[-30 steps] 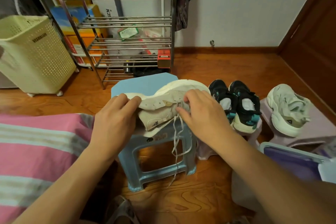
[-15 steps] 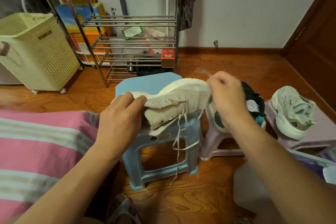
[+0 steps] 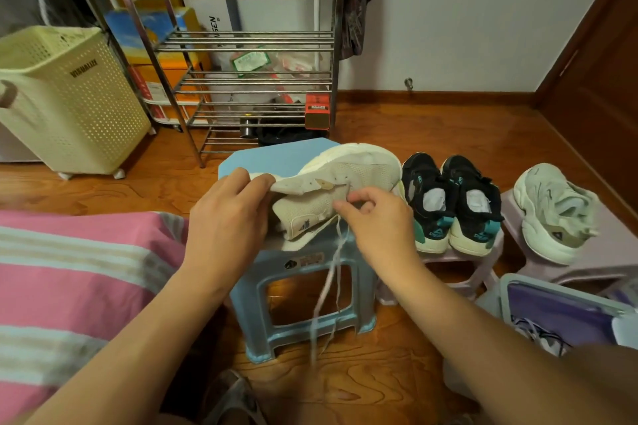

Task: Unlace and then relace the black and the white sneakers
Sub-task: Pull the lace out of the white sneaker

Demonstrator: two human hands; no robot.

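Note:
A white sneaker (image 3: 348, 176) lies tipped on its side on a blue plastic stool (image 3: 276, 159). My left hand (image 3: 228, 217) grips its heel end and holds it steady. My right hand (image 3: 376, 217) pinches the white lace (image 3: 331, 279) at the eyelets; the loose lace ends hang down in front of the stool. The pair of black sneakers (image 3: 452, 203) stands on a pale purple stool (image 3: 459, 262) to the right. A second white sneaker (image 3: 556, 214) rests on another purple stool (image 3: 593, 252) at far right.
A metal shoe rack (image 3: 241, 72) with boxes stands behind the blue stool, a cream laundry basket (image 3: 65, 100) at left. A pink striped cloth (image 3: 76, 286) covers the near left. A purple-lidded bin (image 3: 559, 317) sits at lower right on the wooden floor.
My right hand pulled the lace up and out to the right, then came back down to the eyelets. My left hand kept its grip on the sneaker's heel.

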